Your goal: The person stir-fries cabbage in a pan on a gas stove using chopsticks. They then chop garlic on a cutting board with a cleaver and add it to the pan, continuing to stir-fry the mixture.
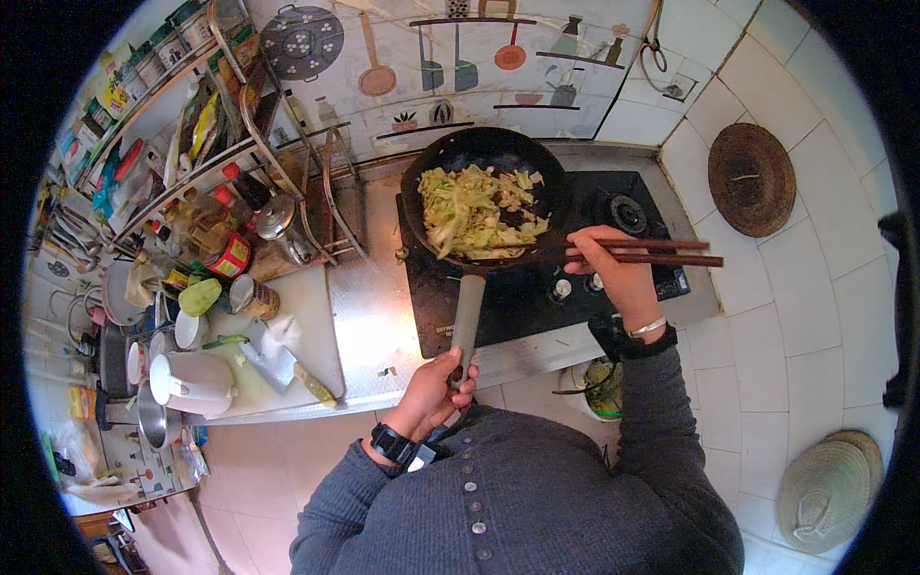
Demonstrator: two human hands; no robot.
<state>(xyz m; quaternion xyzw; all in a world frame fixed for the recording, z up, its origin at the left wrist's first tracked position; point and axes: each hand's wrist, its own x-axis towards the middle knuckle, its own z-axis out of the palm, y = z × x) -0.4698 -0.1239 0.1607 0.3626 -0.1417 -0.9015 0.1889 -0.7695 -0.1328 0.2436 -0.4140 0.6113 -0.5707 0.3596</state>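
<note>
A dark wok [474, 147] sits on the left side of a black gas cooktop [517, 316]. Chopped cabbage [460, 205] lies inside it in a loose heap; one piece near the front is blurred. My left hand [435, 388] grips the end of the wok's grey handle [471, 302]. In my right hand [618, 277] is a pair of dark brown chopsticks [675, 251], held above the cooktop to the right of the wok. Their tips reach over the rim to the cabbage.
A Chinese cleaver [277, 363] lies on a white cutting board [316, 309] to the left. Behind it stands a metal rack [244, 136] with bottles and jars. A white pitcher [194, 384] stands by the counter's front edge. A bin [600, 388] is below the counter, right.
</note>
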